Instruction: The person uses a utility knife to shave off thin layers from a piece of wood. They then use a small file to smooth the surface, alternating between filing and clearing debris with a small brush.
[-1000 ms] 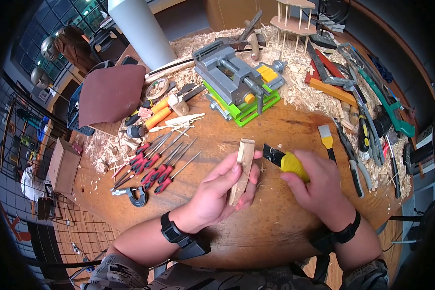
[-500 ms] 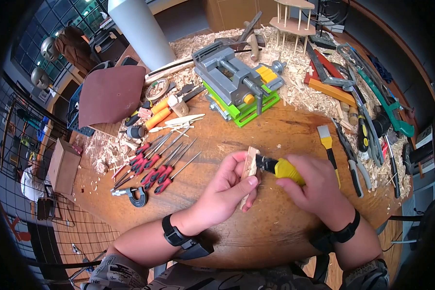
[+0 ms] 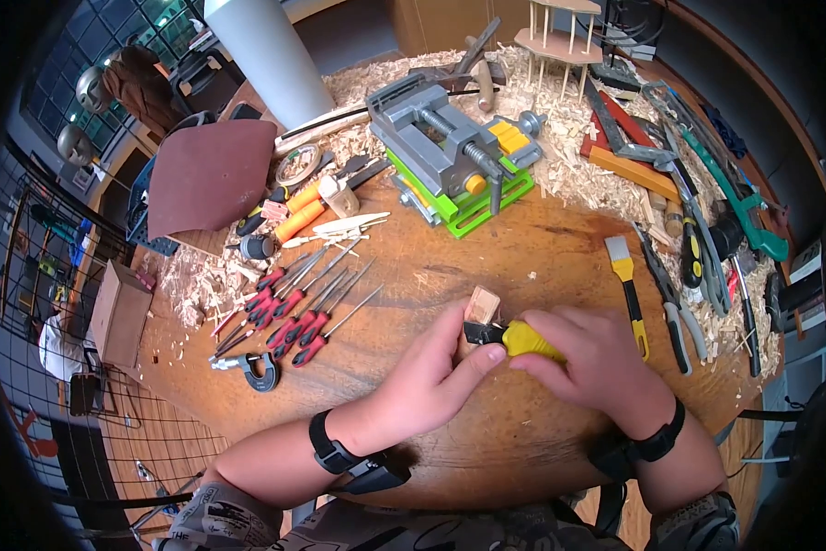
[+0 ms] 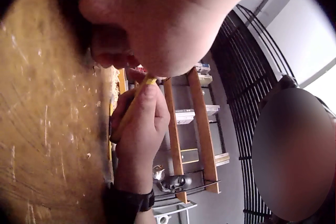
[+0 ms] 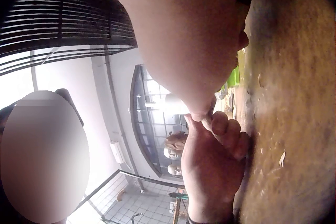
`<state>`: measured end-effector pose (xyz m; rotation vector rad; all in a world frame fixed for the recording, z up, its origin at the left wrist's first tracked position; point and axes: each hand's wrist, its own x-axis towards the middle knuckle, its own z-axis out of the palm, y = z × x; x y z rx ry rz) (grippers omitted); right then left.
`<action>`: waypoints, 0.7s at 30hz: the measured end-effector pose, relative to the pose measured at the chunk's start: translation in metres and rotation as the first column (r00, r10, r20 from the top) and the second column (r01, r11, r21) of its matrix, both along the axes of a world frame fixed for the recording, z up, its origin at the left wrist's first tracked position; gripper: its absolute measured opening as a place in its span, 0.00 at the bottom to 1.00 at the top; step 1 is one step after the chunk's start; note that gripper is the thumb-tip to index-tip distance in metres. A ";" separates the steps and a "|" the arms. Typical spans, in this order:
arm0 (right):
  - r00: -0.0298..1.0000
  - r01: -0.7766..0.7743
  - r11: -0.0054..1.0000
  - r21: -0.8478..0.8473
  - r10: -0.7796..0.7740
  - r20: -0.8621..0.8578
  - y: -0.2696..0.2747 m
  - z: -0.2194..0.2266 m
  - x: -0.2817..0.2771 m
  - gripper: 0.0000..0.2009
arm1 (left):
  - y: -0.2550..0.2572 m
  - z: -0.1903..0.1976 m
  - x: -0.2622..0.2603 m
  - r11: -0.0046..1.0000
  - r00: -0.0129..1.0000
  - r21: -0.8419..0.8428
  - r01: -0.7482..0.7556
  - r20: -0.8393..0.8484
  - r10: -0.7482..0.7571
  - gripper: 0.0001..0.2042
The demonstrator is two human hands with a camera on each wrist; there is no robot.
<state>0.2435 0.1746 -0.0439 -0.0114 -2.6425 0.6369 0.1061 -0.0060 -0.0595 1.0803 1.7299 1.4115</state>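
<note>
Your left hand (image 3: 424, 378) grips the wood (image 3: 485, 304), its thumb laid forward toward the cutter. The wood is held up in front of you over the near part of the table (image 3: 542, 248), its upper end showing beyond your fingers; the lower part is hidden by your hand. Your right hand (image 3: 588, 356) is closed round the yellow handle of the cutter (image 3: 531, 340). The cutter's black head lies across the near side of the wood, below the visible end; you cannot be shown to be cutting, as the edge itself is hidden. The tip of your left thumb is at the cutter's neck. Both wrist views have the contact covered by your hands.

To your left lie red-handled files (image 3: 311, 325) and, just nearer you, a micrometer (image 3: 271, 373). To your right are a brush (image 3: 623, 268) and pliers (image 3: 674, 326). Beyond your hands stands a vise (image 3: 441, 151), beside wood shavings (image 3: 560, 174).
</note>
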 end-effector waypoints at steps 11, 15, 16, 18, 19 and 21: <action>0.997 0.062 0.986 0.156 -0.055 -0.050 -0.007 0.003 0.000 0.21 | 0.002 0.011 0.000 0.987 0.941 0.014 -0.159 -0.300 0.156 0.20; 0.994 0.100 0.981 0.166 -0.091 -0.060 -0.010 0.001 0.000 0.21 | 0.004 0.009 -0.004 0.984 0.921 0.003 -0.180 -0.352 0.169 0.18; 0.992 0.116 0.979 0.171 -0.106 -0.067 -0.011 0.001 0.000 0.21 | 0.005 0.009 -0.005 0.984 0.916 0.024 -0.177 -0.363 0.174 0.18; 0.991 0.120 0.977 0.177 -0.109 -0.072 -0.011 0.001 0.000 0.21 | 0.006 0.017 -0.004 0.982 0.921 -0.024 -0.189 -0.350 0.168 0.16; 0.991 0.126 0.975 0.182 -0.114 -0.076 -0.011 0.001 0.000 0.21 | 0.006 0.021 -0.004 0.977 0.928 -0.075 -0.198 -0.336 0.162 0.14; 0.987 0.144 0.974 0.174 -0.128 -0.096 -0.014 0.000 -0.001 0.21 | 0.006 0.024 -0.004 0.974 0.926 -0.091 -0.207 -0.341 0.165 0.14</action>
